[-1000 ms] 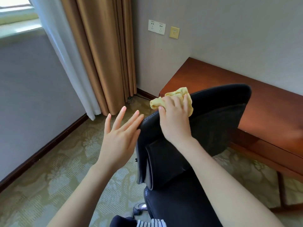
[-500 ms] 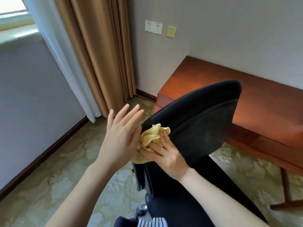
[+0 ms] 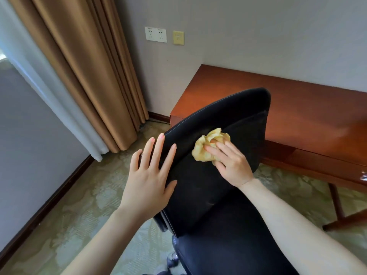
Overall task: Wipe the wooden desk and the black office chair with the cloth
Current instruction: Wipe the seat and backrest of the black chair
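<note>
The black office chair (image 3: pixel 216 124) stands in the middle, its backrest tilted toward me. My right hand (image 3: pixel 231 162) presses a crumpled yellow cloth (image 3: pixel 207 144) against the upper part of the backrest. My left hand (image 3: pixel 148 175) lies flat on the backrest's left edge, fingers spread, holding nothing. The wooden desk (image 3: pixel 297 108) stands behind the chair along the right wall, its reddish top bare.
Brown curtains (image 3: pixel 83 66) and a white sheer curtain (image 3: pixel 49 92) hang at the left. Wall sockets (image 3: pixel 155 34) sit above the desk corner. A desk leg (image 3: pixel 336 203) stands on the patterned green carpet (image 3: pixel 79 205) at the right. A chair caster (image 3: pixel 172 259) shows at the bottom.
My right hand has carried the cloth from the backrest's left edge up and to the right across it. My left hand has come down flat onto the left edge.
</note>
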